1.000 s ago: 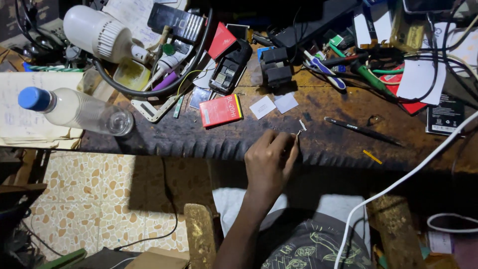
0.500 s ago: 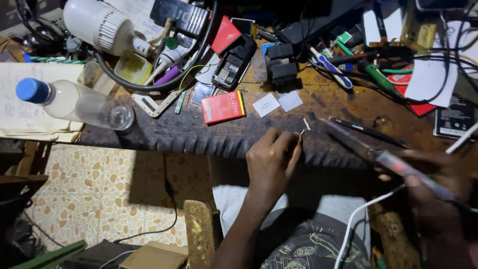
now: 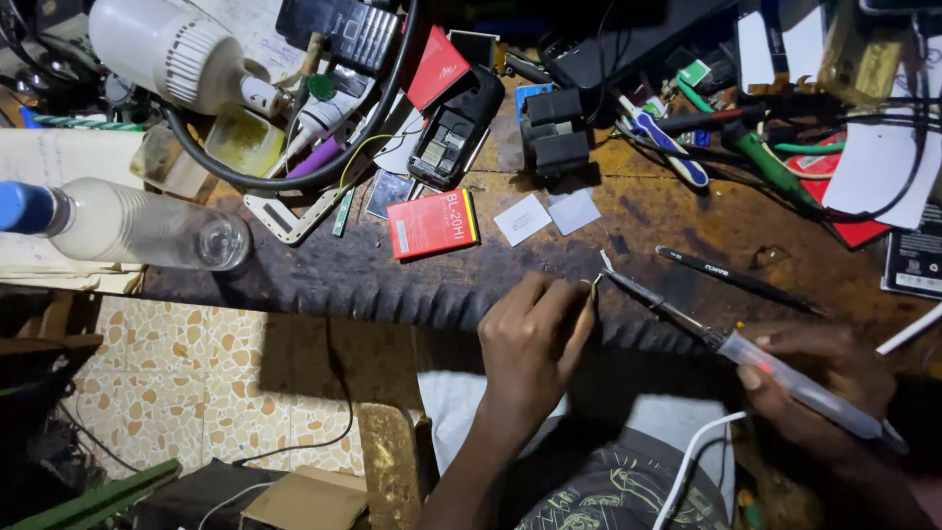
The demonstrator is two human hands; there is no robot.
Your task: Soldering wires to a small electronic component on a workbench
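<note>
Soldering iron (image 3: 785,378), with a clear handle and a thin dark shaft, lies slanted over the front edge of the wooden workbench (image 3: 677,236); its tip is just beside the fingertips of the left hand. The right hand (image 3: 824,388) is at the lower right, low over the person's lap, with the fingers closed around the clear handle and the thumb on top of it. The left hand (image 3: 535,339) comes up from the bottom of the view with a bent wrist; its fingers are pinched together on a very small part (image 3: 596,281) at the bench edge, which is too small to identify.

On the bench, at far left, a clear plastic bottle (image 3: 128,224) with a blue cap lies on its side. Above it lies a white lamp bulb (image 3: 167,49). A thick black cable (image 3: 294,177) curves around small tubes and a yellow tray. An opened black phone (image 3: 453,128) lies near the middle, and a red flat battery (image 3: 432,224) is below it. Two white paper squares (image 3: 545,214) lie right of the battery. A black pen-like tool (image 3: 736,280) lies just beyond the iron. Below the bench, a tiled floor (image 3: 177,373) with a beige stone pattern is visible at left.
</note>
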